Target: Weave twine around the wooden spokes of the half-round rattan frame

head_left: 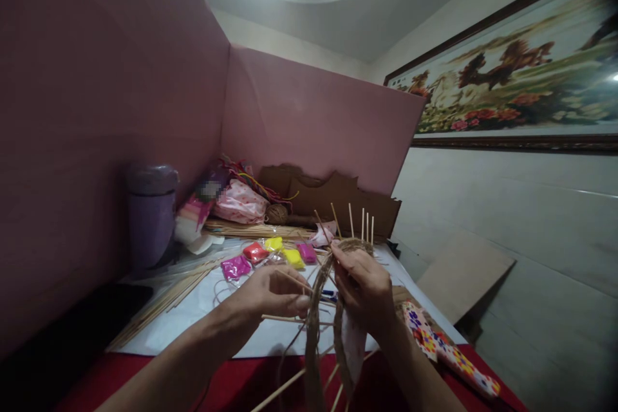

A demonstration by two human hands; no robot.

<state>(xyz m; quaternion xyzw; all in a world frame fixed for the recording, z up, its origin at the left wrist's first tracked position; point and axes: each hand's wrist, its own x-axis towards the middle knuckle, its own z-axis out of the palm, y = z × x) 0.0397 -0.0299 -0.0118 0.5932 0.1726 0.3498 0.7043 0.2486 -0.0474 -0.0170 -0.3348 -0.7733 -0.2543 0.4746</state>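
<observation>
A basket woven of brown twine (313,341) stands tilted on edge in front of me, thin wooden sticks poking out around it. My right hand (362,280) is closed on its upper rim, thumb and fingertips pinching the twine. At the near left side my left hand (277,293) has its thumb and fingers drawn together against the band. A stick crosses by those fingers, and a loose strand of twine hangs below them. The left fingertips are partly hidden. Upright sticks (363,224) rise from the far rim, beyond my right hand.
Coloured clay packets (255,252) lie on the white sheet (203,315). Loose sticks (168,296) lie left; a twine ball (277,214) sits behind. A purple bin (152,225) stands at left, torn cardboard (328,196) at the back, a flower-patterned object (447,351) at right.
</observation>
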